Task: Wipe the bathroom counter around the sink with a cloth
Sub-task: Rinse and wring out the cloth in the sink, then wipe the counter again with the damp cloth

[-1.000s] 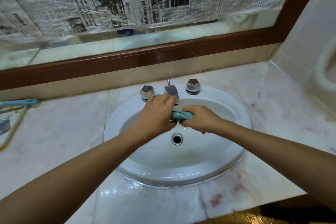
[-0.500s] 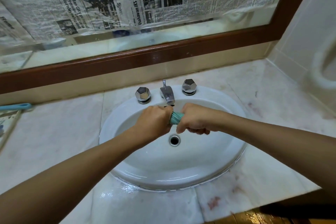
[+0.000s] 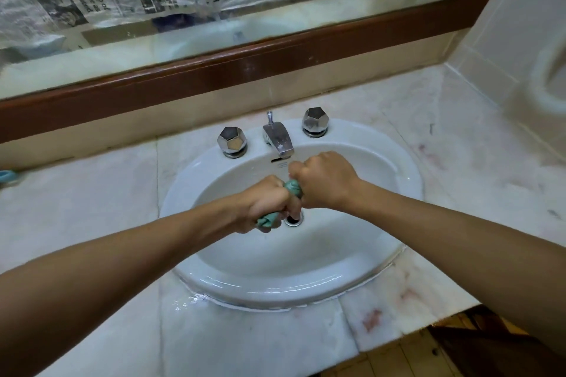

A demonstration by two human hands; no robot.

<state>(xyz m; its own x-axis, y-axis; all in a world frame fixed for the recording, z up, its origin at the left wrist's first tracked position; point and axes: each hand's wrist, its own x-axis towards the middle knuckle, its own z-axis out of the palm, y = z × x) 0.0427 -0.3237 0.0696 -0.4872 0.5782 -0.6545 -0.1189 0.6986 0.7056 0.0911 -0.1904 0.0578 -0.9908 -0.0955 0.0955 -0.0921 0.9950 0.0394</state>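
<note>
A teal cloth [image 3: 292, 187] is rolled tight and twisted between both fists over the white oval sink [image 3: 395, 162]. My left hand [image 3: 265, 203] grips its lower end, which pokes out below the fist near the drain [image 3: 293, 220]. My right hand [image 3: 324, 179] grips the upper end, just below the chrome spout [image 3: 278, 139]. Most of the cloth is hidden inside the fists. Pale marble counter [image 3: 477, 180] surrounds the sink, with a wet patch at the front rim.
Two faceted chrome knobs [image 3: 232, 141] [image 3: 315, 122] flank the spout. A wood-framed mirror [image 3: 245, 55] covered with newspaper runs along the back. A blue object [image 3: 5, 176] lies at the counter's far left. A tiled wall rises on the right; the counter's front edge is near.
Both fists have turned against each other on the cloth: the left hand dropped toward the drain, the right rose toward the spout, and a cloth end now shows under the left fist.
</note>
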